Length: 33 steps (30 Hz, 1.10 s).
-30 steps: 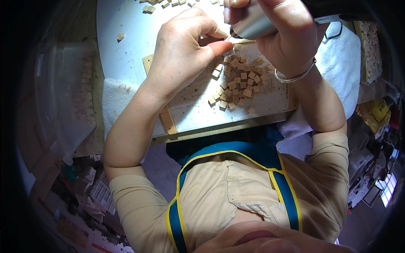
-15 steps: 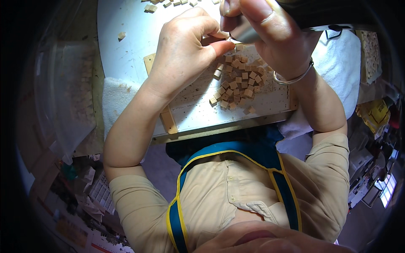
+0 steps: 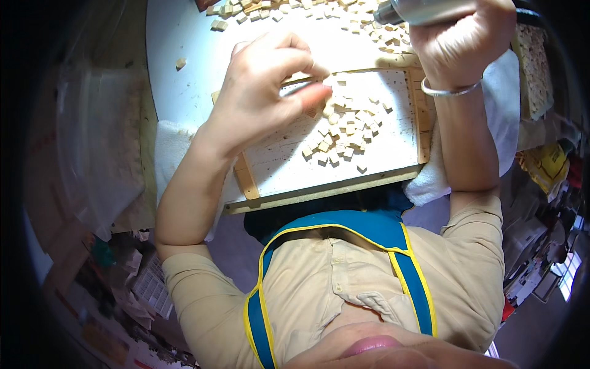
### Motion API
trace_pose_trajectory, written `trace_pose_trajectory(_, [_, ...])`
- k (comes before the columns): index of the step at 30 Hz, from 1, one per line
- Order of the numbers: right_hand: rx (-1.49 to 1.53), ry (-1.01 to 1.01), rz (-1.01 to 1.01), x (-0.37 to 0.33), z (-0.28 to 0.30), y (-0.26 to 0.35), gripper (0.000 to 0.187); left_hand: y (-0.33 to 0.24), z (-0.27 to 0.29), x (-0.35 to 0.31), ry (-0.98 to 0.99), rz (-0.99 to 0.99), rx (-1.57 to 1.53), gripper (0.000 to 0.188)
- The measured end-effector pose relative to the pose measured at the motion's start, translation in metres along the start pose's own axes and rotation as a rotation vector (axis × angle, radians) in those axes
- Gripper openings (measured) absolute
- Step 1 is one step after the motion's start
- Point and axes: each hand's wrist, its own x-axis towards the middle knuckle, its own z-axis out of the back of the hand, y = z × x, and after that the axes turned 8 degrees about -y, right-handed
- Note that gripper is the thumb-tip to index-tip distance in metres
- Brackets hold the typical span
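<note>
My left hand [image 3: 267, 86] hovers over the left part of a shallow white tray with wooden edge strips [image 3: 393, 150]. Its thumb and forefinger are curled but apart, slightly blurred, and I see nothing between them. A loose pile of small pale wooden cubes [image 3: 341, 132] lies in the tray, just beyond those fingertips. My right hand [image 3: 458, 43] is raised past the tray's far right corner, its fingers wrapped round a grey cylindrical handheld tool [image 3: 424, 9]. The tool's dark tip points left, above the table.
More wooden cubes [image 3: 279, 11] are scattered along the far side of the white table [image 3: 184, 37]. A single cube [image 3: 180, 63] lies at the left. White towels [image 3: 501, 111] flank the tray. A clear plastic bin [image 3: 101, 135] stands to the left, and a dark cable [image 3: 527, 13] runs at upper right.
My right hand and the tool have moved away from my left hand, to the right and farther off. My left thumb and forefinger, close together before, have parted, and the tray is more brightly lit.
</note>
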Motion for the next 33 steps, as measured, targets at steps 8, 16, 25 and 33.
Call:
trace_pose_trajectory(8, [0.115,-0.066,-0.113,0.01,0.007,0.008,0.036,-0.004,0.016,0.025,-0.096,0.004,0.144,0.023])
trace_pose_trajectory(16, [0.143,-0.092,-0.13,0.01,0.005,0.014,0.028,-0.039,-0.005,0.062,-0.028,-0.196,0.793,0.017])
trace_pose_trajectory(25, [0.106,0.087,0.089,0.021,0.024,-0.008,0.021,-0.033,0.007,0.06,0.095,0.028,0.715,0.02])
trace_pose_trajectory(33, [0.104,0.061,-0.021,0.013,0.02,-0.007,0.026,0.008,0.014,0.042,0.056,-0.147,0.36,0.014])
